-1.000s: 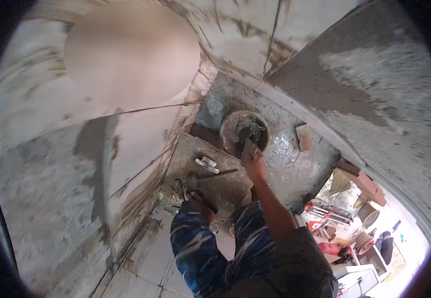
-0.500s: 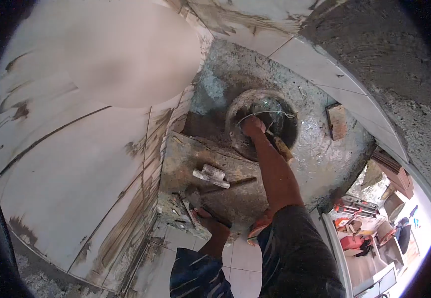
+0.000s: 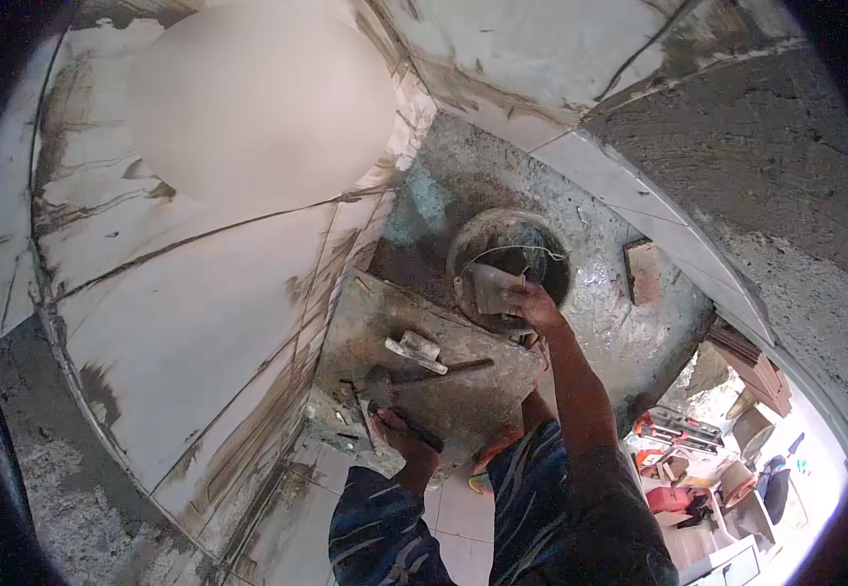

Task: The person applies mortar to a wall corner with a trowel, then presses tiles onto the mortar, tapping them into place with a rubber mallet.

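My right hand (image 3: 536, 303) is closed at the right edge of a flat, squarish grey piece (image 3: 492, 290), over the near side of a round bucket (image 3: 461, 242). The bucket, with a thin wire handle, holds dark, wet contents. No left hand can be made out. Below and left of the bucket is a mortar-smeared board (image 3: 453, 400). A pale block-shaped tool (image 3: 419, 352) rests on it, beside a dark narrow strip (image 3: 458, 370). What looks like my foot, with dark footwear, is at the board's near left.
A brick (image 3: 643, 272) lies right of the bucket. Smeared tiled walls (image 3: 219, 293) rise at left and top. Orange footwear (image 3: 497, 447) shows below the board. Boxes and a red item (image 3: 670, 499) are at lower right.
My right hand has come up out of the bucket's inside and now holds the grey piece. The wooden handle seen in the bucket earlier no longer shows. The view has shifted.
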The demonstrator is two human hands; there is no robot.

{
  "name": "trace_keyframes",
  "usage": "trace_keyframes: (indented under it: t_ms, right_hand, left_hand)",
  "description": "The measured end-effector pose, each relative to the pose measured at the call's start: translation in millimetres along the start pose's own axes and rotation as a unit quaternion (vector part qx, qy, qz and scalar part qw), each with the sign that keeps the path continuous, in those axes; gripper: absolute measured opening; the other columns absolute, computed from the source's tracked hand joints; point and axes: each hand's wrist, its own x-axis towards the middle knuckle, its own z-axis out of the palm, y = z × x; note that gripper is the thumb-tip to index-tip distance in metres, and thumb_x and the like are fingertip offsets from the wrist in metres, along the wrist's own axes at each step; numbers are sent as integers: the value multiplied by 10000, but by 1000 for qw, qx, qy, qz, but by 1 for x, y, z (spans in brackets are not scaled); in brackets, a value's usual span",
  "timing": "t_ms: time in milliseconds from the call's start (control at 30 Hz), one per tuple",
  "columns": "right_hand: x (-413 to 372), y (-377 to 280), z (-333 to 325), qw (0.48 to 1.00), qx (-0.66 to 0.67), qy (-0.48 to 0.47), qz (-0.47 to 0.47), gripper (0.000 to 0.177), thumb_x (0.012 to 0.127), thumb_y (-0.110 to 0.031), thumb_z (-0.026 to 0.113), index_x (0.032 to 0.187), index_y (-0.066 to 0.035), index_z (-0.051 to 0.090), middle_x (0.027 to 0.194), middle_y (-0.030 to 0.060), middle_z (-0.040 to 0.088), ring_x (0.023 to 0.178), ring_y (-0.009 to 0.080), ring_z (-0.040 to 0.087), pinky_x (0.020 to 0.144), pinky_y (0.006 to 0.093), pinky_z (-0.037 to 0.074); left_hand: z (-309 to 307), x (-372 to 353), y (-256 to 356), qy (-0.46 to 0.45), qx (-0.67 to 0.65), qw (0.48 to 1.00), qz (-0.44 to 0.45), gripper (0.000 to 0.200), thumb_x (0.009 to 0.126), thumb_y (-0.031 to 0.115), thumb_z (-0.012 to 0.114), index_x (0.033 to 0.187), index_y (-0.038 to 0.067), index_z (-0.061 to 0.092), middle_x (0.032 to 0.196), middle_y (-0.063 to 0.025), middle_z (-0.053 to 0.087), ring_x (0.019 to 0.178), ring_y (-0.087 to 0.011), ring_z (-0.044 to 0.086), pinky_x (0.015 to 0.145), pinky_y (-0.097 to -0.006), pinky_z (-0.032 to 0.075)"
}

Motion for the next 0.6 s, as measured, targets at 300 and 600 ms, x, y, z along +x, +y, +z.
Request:
trace_keyframes:
  t_ms: [300, 600]
  right_hand:
    - [-158, -110, 78, 958, -192, -21, -212, 418, 838, 50, 625, 1252, -10, 635, 1093, 74, 696, 949, 144, 666, 790, 291, 550]
    - [-314, -259, 347, 951, 112, -170, -231, 412, 894, -77, 630, 1302, -46, 576, 1219, 86, 616, 1080, 209, 615, 903, 327, 528]
  left_hand:
    - [-90, 97, -42, -37, 182, 966, 178, 420, 962, 277, 678, 1205, -22, 512, 1303, -201, 492, 1143, -325, 528, 1001, -465, 426]
    - [-131, 99, -40, -88, 148, 984, -51, 501, 872, 166, 774, 1291, -5, 558, 1433, -206, 477, 1299, -274, 498, 1016, -405, 466]
